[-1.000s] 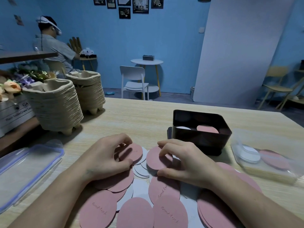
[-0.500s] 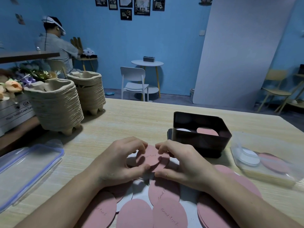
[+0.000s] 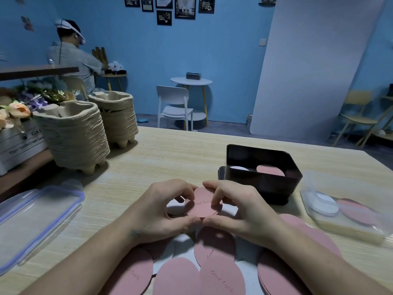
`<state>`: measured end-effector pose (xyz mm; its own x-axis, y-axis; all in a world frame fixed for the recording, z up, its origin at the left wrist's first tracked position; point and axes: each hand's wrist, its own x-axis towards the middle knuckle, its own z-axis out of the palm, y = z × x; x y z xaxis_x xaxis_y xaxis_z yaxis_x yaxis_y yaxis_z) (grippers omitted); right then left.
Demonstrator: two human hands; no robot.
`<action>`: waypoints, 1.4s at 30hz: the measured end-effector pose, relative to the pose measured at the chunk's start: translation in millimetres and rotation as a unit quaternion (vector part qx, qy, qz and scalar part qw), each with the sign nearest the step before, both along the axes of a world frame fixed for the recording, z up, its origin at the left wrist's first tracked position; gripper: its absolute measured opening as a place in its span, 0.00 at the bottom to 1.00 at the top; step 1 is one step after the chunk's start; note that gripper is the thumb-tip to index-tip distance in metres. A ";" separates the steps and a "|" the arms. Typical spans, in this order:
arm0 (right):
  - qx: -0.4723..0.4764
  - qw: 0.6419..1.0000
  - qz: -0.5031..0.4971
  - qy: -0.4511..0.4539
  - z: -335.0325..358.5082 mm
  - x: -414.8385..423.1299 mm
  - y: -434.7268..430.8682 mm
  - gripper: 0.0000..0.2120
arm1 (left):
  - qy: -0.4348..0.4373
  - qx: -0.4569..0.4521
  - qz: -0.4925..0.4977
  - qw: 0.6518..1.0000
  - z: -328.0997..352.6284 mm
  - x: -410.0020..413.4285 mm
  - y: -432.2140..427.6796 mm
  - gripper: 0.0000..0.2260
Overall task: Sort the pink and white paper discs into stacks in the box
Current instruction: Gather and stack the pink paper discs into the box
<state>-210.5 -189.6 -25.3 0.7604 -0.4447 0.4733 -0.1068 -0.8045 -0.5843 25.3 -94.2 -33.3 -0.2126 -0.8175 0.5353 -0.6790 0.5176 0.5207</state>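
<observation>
Head view: left hand [image 3: 158,209] and right hand [image 3: 238,209] both pinch one pink disc [image 3: 202,203] between them, fingers on its top edge, thumbs meeting at its bottom edge, just above the table [image 3: 170,158]. Loose discs [image 3: 212,271], pink and white, lie spread under the wrists; black box [image 3: 262,182] sits just right of the hands, with a white stack [image 3: 239,168] and a pink stack [image 3: 270,170] inside.

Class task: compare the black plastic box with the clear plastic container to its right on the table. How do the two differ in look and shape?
The black plastic box is opaque and dark; the clear plastic container is see-through. The black box has tall walls; the clear container looks low and shallow. The black box stands nearer the person's right hand; the clear container lies further right. Both hold a white and a pink disc.
</observation>
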 end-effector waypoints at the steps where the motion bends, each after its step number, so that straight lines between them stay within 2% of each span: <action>1: 0.005 1.000 0.002 0.002 0.4 0.0 0.5 0.16 | 0.000 -0.011 -0.001 1.000 0.3 -0.1 -0.3 0.14; 10: -0.001 1.000 0.016 -0.019 1.3 1.5 -1.4 0.19 | -0.010 -0.019 -0.020 1.000 -0.6 1.5 -3.7 0.18; 16: -0.129 0.991 0.006 0.040 4.7 4.8 0.6 0.17 | -0.042 -0.048 -0.011 0.998 1.8 -2.8 -3.4 0.16; 20: -0.169 0.984 0.000 0.064 9.9 6.5 4.6 0.17 | -0.061 -0.049 -0.006 0.997 3.9 -3.8 -2.3 0.17; 28: -0.172 0.983 -0.015 0.059 5.1 3.9 0.9 0.15 | -0.092 -0.060 0.012 0.994 1.1 1.2 -1.3 0.16; 34: -0.192 0.977 0.004 0.092 -0.5 5.9 -4.7 0.18 | -0.128 -0.065 0.014 0.990 -4.9 2.0 -4.7 0.17; 42: -0.211 0.974 -0.017 0.078 3.5 9.0 2.1 0.17 | -0.119 -0.041 0.008 0.992 0.9 1.7 -0.3 0.16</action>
<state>-201.6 -187.4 -21.8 0.8260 -0.2622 0.4989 -0.1993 -0.9639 -0.1766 27.0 -94.5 -32.3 -0.3281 -0.7780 0.5357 -0.7863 0.5393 0.3016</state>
